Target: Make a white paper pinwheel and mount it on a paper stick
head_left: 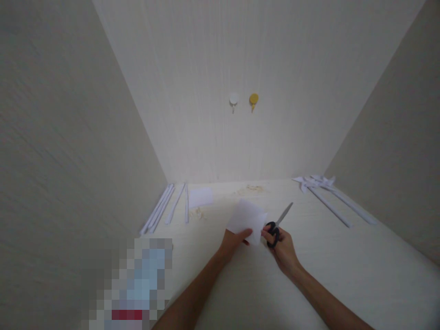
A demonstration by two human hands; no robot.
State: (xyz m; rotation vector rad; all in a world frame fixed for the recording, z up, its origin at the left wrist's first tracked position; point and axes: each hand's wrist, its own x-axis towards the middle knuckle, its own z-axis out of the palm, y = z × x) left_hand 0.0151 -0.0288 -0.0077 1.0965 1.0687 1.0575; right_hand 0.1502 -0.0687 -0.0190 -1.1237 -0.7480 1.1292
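Over the worktop (309,293), our left hand (234,239) has its fingers grasping a paper sheet (244,217), and our right hand (286,250) holds scissors (282,217), its fingertips at the sheet's edge. We judge this as handling the paper between cuts; cutting again calls for turning the blades inward. Beyond lies a flat sheet (201,197), beside paper rolls (161,211).

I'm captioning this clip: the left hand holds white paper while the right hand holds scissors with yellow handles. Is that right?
Not quite: the head view shows black handles, not yellow. The left hand holds white paper while the right hand holds scissors.
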